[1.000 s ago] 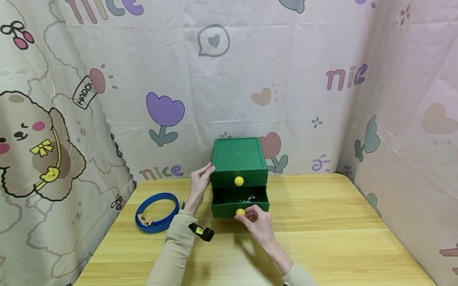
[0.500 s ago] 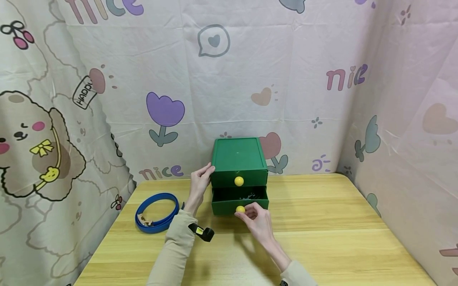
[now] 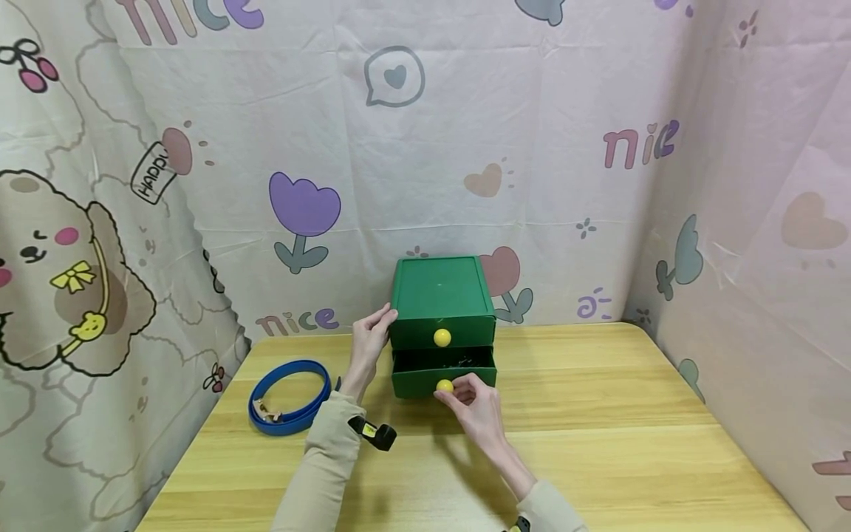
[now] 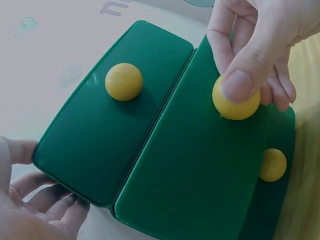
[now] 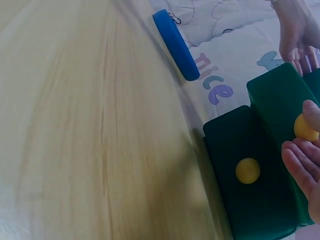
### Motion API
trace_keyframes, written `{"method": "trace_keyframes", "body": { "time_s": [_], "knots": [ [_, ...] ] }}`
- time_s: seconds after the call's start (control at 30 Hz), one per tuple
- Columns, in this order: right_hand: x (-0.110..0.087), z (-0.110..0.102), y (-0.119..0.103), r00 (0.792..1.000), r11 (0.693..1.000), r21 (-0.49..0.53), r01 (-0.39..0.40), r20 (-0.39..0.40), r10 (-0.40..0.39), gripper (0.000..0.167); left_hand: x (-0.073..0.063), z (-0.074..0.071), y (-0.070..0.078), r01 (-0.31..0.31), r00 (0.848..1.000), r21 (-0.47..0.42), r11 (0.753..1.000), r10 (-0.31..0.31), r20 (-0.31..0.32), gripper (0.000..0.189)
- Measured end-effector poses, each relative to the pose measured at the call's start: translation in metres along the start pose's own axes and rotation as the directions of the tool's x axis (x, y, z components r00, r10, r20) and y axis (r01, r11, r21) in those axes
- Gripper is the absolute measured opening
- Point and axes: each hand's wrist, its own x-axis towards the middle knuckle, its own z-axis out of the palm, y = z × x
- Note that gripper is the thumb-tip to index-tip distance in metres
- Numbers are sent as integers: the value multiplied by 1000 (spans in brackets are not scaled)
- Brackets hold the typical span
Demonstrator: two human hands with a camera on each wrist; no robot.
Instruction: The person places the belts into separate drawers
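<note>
In the head view a green drawer cabinet (image 3: 442, 288) stands against the cloth backdrop, its top drawer closed. Below that, a drawer (image 3: 412, 384) is partly pulled out, with small dark and shiny things (image 3: 462, 362) inside, too small to make out. Thumb and fingers of my right hand (image 3: 480, 414) pinch its yellow knob (image 3: 445, 386). My left hand (image 3: 368, 343) rests its fingers against the cabinet's left side, near the upper front corner. A further yellow knob (image 4: 273, 165), on the lowest drawer, shows in the left wrist view, partly covered by the pulled-out drawer.
A coiled blue belt (image 3: 312, 414) with a gold-coloured buckle (image 3: 266, 411) lies on the wooden table (image 3: 598, 443), left of the cabinet and close to the left forearm. The printed cloth (image 3: 412, 185) hangs behind and along both sides.
The drawer held by its knob has slid inward, and less of its inside shows. The right hand has moved slightly with it; the left hand stays at the cabinet's side.
</note>
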Motion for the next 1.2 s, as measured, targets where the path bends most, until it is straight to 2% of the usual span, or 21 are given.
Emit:
{"method": "trace_keyframes", "body": {
  "time_s": [0.83,1.2],
  "knots": [
    [10,6,5,998,996,70,-55,-18,56,23,-1,0,0,1,1000,-15,1000,-1,9,47],
    [16,10,3,989,986,85,-146,-23,149,24,1,0,-2,-11,1000,-1,1000,11,-1,47]
  ]
}}
